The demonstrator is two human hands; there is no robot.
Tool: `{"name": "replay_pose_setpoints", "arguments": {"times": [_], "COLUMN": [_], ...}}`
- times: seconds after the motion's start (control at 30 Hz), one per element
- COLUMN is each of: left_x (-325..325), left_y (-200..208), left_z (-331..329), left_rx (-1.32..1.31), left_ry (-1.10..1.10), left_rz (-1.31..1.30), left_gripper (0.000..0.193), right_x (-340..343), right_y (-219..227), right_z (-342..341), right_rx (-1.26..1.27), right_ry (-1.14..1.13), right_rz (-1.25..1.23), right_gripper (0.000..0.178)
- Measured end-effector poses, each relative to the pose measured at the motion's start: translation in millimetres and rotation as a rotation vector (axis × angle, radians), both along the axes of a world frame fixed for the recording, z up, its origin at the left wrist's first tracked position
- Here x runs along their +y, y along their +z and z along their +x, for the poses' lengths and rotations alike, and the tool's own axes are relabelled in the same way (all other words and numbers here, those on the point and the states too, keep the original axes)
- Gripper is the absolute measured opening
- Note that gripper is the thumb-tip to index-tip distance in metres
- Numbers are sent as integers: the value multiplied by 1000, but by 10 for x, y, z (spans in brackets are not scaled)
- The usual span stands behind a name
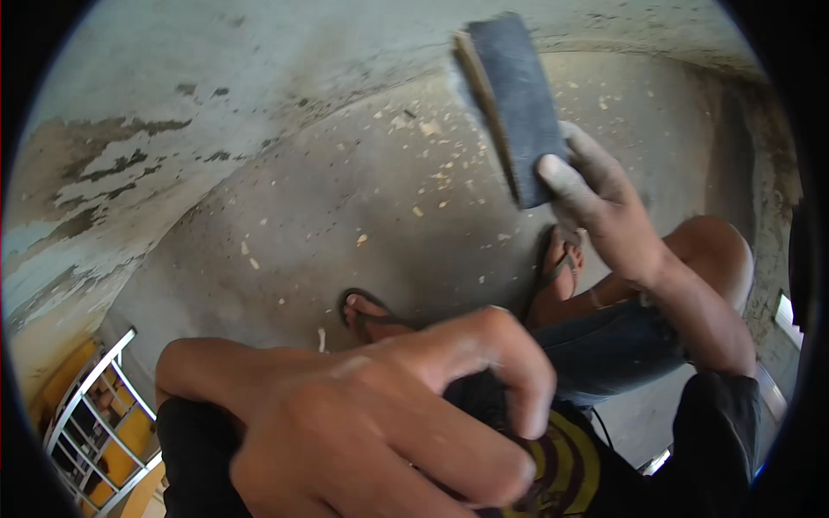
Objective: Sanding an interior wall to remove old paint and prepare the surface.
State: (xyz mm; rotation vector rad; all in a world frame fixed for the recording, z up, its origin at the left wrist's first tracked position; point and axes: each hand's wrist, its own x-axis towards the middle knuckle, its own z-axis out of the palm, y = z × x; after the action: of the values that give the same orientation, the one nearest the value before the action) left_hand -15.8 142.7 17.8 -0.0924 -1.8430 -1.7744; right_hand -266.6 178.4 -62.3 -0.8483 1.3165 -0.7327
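Note:
My right hand [615, 207], dusted with pale powder, grips the lower end of a sanding block [518, 108]. The block is a flat rectangular piece with dark grey sandpaper on its face and a tan layered edge on its left side. It is raised, standing nearly upright in front of the wall. My left hand [371, 423] is very near the camera, palm turned down, and looks large. Its fingers are loosely bent and apart, with nothing visible in them. The lower fingers are cut off by the picture's bottom edge.
A pale wall [199, 78] with peeling paint and dark bare patches runs along the left and far side. Paint flakes lie scattered over the grey floor [319, 207]. My sandalled feet [367, 315] are on it. A metal rack [99, 423] stands at lower left.

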Motion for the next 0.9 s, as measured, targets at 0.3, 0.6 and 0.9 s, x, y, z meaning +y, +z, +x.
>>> {"name": "replay_pose_setpoints", "arguments": {"times": [0.3,0.6,0.9], "left_x": [165,682,1020], "left_y": [-63,-118,434], "left_z": [70,213,199], "left_rx": [275,440,-981], "left_ry": [415,907,1183], "left_rz": [-356,-588,86], "left_gripper": [28,26,16], "right_x": [22,1,46], "right_y": [-440,-577,-679], "right_z": [-31,79,-54], "right_rx": [286,296,407], "right_ry": [278,383,409], "right_rz": [152,257,320], "right_gripper": [45,50,64]}}
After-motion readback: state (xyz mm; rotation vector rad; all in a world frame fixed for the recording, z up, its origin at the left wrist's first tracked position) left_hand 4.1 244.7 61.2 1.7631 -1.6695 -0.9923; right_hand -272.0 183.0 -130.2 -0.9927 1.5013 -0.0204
